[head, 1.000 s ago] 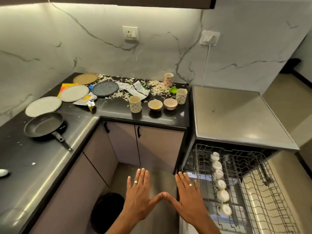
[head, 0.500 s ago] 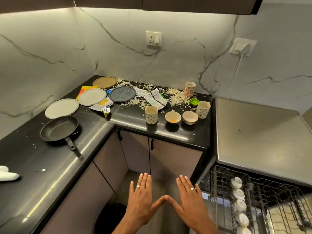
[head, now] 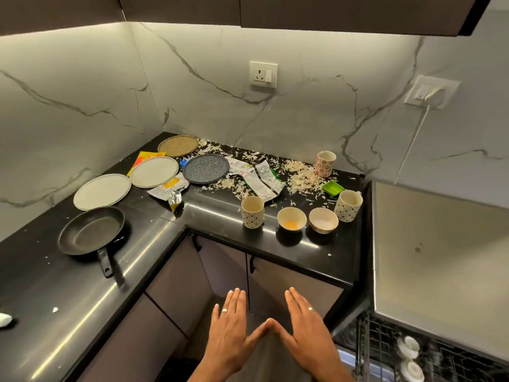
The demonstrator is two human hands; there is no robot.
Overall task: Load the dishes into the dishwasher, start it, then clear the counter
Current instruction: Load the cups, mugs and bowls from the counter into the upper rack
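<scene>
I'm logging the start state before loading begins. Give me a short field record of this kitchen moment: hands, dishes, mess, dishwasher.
left hand: open, flat, holding nothing
right hand: open, flat, thumb tip meets the left thumb
plates: four, along the counter's back left
frying pan: left counter
cups: three
bowls: two, near front edge
mess: wrappers, pale flakes
dishwasher rack: pulled out, lower right

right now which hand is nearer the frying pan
Left. The left hand is right of and below the frying pan; the right hand is farther right.
</scene>
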